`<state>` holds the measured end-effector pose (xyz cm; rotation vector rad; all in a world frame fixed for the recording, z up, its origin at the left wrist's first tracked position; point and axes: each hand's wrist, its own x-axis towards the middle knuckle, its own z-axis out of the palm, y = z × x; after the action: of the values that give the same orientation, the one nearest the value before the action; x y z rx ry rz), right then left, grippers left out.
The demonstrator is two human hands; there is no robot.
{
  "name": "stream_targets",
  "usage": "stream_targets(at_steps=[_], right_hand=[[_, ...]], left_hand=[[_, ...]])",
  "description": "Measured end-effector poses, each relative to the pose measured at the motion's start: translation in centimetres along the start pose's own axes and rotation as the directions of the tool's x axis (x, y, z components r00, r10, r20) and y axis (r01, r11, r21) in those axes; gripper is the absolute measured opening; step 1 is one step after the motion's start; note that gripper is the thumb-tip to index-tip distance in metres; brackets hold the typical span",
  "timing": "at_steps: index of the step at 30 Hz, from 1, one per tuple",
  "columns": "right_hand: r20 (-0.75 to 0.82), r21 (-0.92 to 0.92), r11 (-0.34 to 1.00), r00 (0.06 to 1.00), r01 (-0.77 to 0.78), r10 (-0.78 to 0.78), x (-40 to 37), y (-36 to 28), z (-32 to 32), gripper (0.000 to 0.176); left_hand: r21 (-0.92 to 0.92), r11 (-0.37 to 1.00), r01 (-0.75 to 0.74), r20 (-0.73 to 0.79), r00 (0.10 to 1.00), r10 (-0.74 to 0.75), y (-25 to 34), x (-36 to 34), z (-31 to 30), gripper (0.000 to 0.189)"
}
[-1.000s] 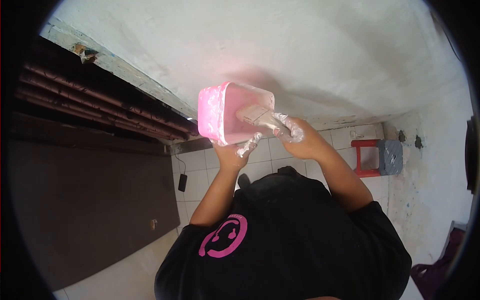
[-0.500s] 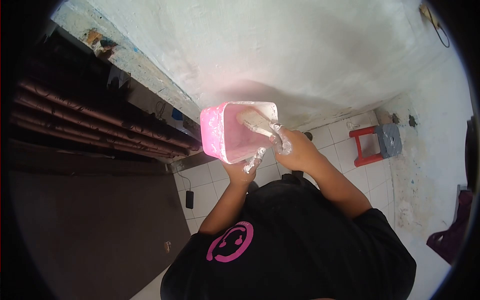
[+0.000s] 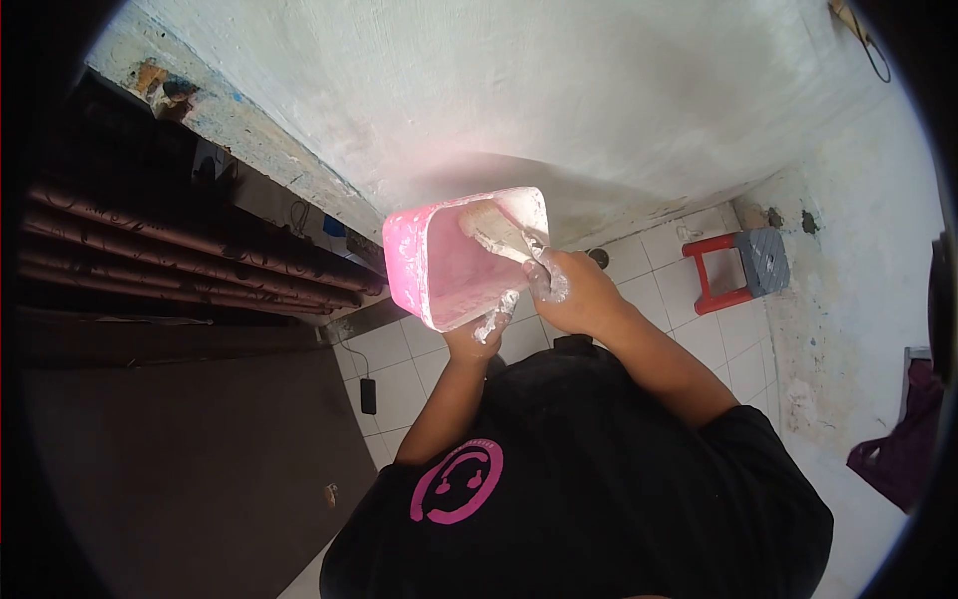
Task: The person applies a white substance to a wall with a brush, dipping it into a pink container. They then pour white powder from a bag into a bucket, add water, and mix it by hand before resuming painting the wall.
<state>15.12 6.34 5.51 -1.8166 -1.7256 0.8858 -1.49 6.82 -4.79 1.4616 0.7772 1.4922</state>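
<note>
**Brush Inside the Pink Tub**

The left hand (image 3: 473,339) supports the tub (image 3: 406,262) from below, thumb at the rim; its other fingers are hidden. The right hand (image 3: 581,297) pinches the brush (image 3: 496,238) by its handle. Bristles sit within the tub's opening, and white material coats the brush edge. Contact with the inner wall cannot be confirmed. The tub is tilted, near the wall (image 3: 419,95).
</note>
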Motion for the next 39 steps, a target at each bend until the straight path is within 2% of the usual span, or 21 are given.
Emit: stream_targets(at_steps=[4,6,8,12,15,17,21,22,25,27,29,31,33,34,35,36,37,38,39], right_hand=[[-0.009,-0.043,0.998,0.999,0.045,-0.046,0.1,-0.3,-0.4,0.026],[-0.034,-0.139,0.99,0.999,0.029,-0.034,-0.1,-0.3,-0.4,0.027],[-0.053,-0.168,0.984,0.996,0.062,-0.072,-0.2,0.2,0.1,0.027],[-0.11,-0.208,0.97,0.982,0.126,-0.151,-0.4,0.5,0.3,0.026],[-0.149,-0.231,0.953,0.961,0.194,-0.232,-0.8,1.7,0.6,0.021],[-0.18,-0.207,0.952,0.947,0.227,-0.265,-0.8,2.5,1.0,0.021],[-0.191,-0.12,0.948,0.93,0.295,-0.314,-1.5,3.6,0.3,0.021],[-0.195,-0.125,0.946,0.927,0.3,-0.32,-1.7,3.7,0.0,0.021],[-0.279,-0.065,0.93,0.888,0.361,-0.365,-1.7,3.6,-0.6,0.03],[-0.425,-0.058,0.835,0.743,0.548,-0.517,-1.1,4.1,-0.4,0.039],[-0.452,-0.059,0.785,0.685,0.617,-0.572,-0.6,5.3,-0.4,0.043],[-0.477,-0.073,0.729,0.618,0.68,-0.624,-0.5,5.0,-0.8,0.047],[-0.363,0.332,0.776,0.832,0.536,-0.419,-1.1,4.6,-2.1,0.046],[-0.376,0.317,0.773,0.821,0.549,-0.429,-1.0,4.3,-3.0,0.046],[-0.298,0.557,0.711,0.902,0.43,-0.312,-1.0,3.8,-3.9,0.042],[-0.182,0.756,0.594,0.96,0.274,-0.211,-1.2,3.1,-4.7,0.039],[-0.167,0.827,0.518,0.975,0.22,-0.148,-1.1,1.7,-5.6,0.031],[-0.171,0.826,0.517,0.974,0.223,-0.147,-0.4,1.8,-5.8,0.031],[-0.149,0.88,0.447,0.987,0.163,-0.066,0.1,2.1,-5.9,0.027]], left_hand=[[0.02,0.999,-0.033,0.004,0.999,0.032,0.4,-0.2,0.1,0.048],[0.017,0.999,-0.041,-0.011,0.999,0.041,0.6,-0.2,0.3,0.047],[0.015,0.999,0.03,-0.039,0.999,-0.029,1.1,0.1,0.4,0.048],[0.033,0.998,0.05,-0.068,0.997,-0.047,-0.2,-0.4,-0.2,0.05],[0.075,0.996,-0.045,-0.044,0.998,0.048,0.4,0.0,0.1,0.052],[-0.149,0.986,0.071,-0.151,0.984,-0.094,2.1,0.7,1.1,0.054],[-0.084,0.994,0.065,-0.163,0.984,-0.078,2.9,1.0,0.8,0.057],[-0.106,0.989,0.099,-0.175,0.978,-0.116,3.1,1.1,0.8,0.058],[-0.153,0.979,0.131,-0.194,0.968,-0.16,2.5,1.4,-0.1,0.059],[-0.176,0.977,0.121,-0.199,0.967,-0.156,2.5,1.7,-0.3,0.059],[-0.236,0.969,0.078,-0.247,0.959,-0.138,2.9,2.1,0.2,0.057],[-0.218,0.973,0.069,-0.219,0.969,-0.118,2.8,2.3,-0.4,0.061],[-0.206,0.976,0.063,-0.18,0.979,-0.101,3.0,2.6,-0.2,0.065],[-0.213,0.976,0.045,-0.173,0.981,-0.083,3.2,2.9,0.1,0.065],[-0.215,0.976,0.042,-0.183,0.98,-0.082,3.4,3.2,0.3,0.065],[-0.216,0.976,0.042,-0.193,0.978,-0.084,3.7,3.3,0.4,0.065],[-0.212,0.976,0.054,-0.185,0.978,-0.094,4.0,3.4,0.5,0.064],[-0.213,0.976,0.053,-0.181,0.979,-0.093,3.9,3.4,0.3,0.064],[-0.21,0.976,0.058,-0.181,0.979,-0.097,3.8,3.4,0.2,0.065]])
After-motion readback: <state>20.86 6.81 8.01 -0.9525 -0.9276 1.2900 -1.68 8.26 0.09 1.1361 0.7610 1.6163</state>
